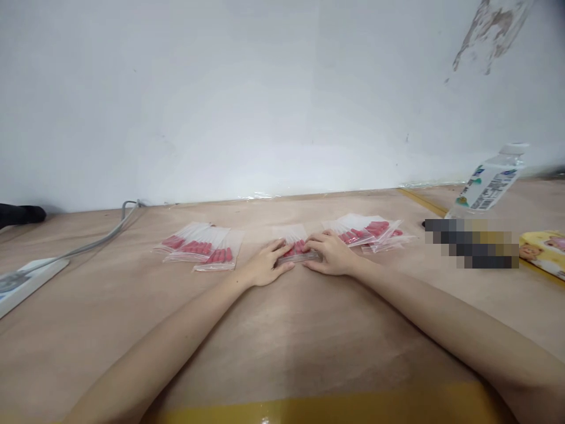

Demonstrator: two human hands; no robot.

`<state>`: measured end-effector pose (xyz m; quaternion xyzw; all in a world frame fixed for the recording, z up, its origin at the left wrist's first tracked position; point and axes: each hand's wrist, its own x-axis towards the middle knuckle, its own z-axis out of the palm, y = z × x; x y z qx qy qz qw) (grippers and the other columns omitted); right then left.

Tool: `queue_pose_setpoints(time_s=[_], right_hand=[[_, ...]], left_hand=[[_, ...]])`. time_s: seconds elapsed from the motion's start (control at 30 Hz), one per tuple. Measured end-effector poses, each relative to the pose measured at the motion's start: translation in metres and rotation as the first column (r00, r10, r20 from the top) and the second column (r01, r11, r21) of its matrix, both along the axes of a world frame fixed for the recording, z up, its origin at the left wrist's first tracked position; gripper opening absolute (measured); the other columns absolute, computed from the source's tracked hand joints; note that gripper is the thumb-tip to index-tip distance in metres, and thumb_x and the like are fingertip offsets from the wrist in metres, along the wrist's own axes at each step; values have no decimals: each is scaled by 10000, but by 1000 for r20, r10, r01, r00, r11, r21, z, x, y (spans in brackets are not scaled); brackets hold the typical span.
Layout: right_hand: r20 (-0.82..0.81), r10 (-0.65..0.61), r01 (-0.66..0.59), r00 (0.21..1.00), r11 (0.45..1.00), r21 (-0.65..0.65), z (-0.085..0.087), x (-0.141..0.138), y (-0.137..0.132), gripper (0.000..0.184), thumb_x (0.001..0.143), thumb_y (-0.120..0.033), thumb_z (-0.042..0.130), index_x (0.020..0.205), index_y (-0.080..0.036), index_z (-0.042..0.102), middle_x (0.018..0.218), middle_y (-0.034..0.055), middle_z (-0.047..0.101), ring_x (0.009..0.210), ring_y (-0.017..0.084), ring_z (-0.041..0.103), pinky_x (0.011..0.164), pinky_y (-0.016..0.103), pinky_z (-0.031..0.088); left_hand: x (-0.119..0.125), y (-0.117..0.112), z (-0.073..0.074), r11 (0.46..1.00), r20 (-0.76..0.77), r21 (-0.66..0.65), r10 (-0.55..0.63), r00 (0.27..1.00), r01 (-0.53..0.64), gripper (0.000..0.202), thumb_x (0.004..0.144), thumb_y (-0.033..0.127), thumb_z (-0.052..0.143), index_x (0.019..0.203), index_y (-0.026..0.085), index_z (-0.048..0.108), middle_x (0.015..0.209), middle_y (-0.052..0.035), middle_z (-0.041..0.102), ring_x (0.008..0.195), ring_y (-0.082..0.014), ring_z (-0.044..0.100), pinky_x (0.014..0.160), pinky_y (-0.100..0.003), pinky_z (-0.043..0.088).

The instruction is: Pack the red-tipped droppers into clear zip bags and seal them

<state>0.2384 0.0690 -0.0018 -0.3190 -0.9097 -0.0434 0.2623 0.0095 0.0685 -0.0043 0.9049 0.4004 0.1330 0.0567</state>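
A small clear zip bag [293, 234] with several red capsule-shaped pieces lies on the table in front of me, between my two hands. My left hand [265, 265] grips its left side, fingers on the red pieces and thumb by the near edge. On the right side my right hand [334, 254] holds the same bag with bent fingers, its thumb also close to the near edge. Fingertips cover part of the contents. To the left, several similar filled bags [216, 255] overlap in a fan. Another overlapping pile of filled bags [375, 228] lies just beyond my right hand.
A bottle [492, 182] with a white cap stands at the right, near a blurred dark object [472, 244] and a yellow printed packet [545, 253]. At the left, a grey cable [101, 240] runs to a white power strip [35, 282]. A white wall [220, 106] borders the brown table [291, 341].
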Motion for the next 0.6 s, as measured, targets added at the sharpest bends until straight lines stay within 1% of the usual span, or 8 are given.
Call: queue_pose_setpoints(time_s=[0.1,0.2,0.3,0.37,0.43,0.5,0.6], right_hand=[[-10,-1,2,1000,999,43,-6,5,2,216,790,-290,531,956,-173,604,923,70,631,855,171,569,768,313,318],[6,7,-8,1000,990,141,-12,9,4,193,811,-216,491,955,-177,613,882,64,645,802,156,568,760,312,319],[56,-9,-6,998,965,261,-15,11,6,178,827,-177,460,861,-187,634,768,40,650,720,144,551,761,321,311],[76,-20,-5,997,950,312,-15,10,7,196,840,-177,446,794,-190,636,702,28,642,682,136,534,761,324,306],[86,-18,-12,996,944,329,-14,8,8,216,850,-176,435,762,-193,632,672,24,636,665,131,520,759,324,301],[96,-13,-19,995,944,328,-12,7,7,234,857,-169,422,752,-196,629,658,22,632,654,128,508,757,322,299],[112,-25,-14,993,942,335,-10,4,6,268,872,-183,396,735,-190,626,647,25,625,642,127,492,761,322,297]], left_hand=[[-9,2,-5,1000,0,5,-9,1000,9,517,911,467,335,1347,189,352,1407,-132,314,1300,-241,283,1050,-404,267],[-12,3,-5,999,-14,12,-34,999,34,522,915,447,337,1355,166,335,1406,-136,313,1309,-231,262,1059,-403,253],[-13,4,-3,999,-21,5,-38,999,38,541,901,462,367,1354,168,335,1403,-131,320,1307,-238,266,1058,-415,259],[-13,3,-3,999,-6,11,-32,999,32,545,891,469,388,1346,171,349,1400,-131,327,1300,-248,283,1047,-421,281],[-11,1,-3,997,35,69,-21,999,19,539,872,466,432,1320,170,392,1379,-135,363,1284,-267,312,1030,-434,308],[-6,0,-4,984,104,178,-34,994,15,493,840,438,503,1256,175,468,1309,-130,449,1234,-277,381,1005,-438,340],[7,-1,-5,945,180,318,-140,974,77,322,825,334,549,1115,195,564,1128,-90,573,1082,-230,512,938,-394,407]])
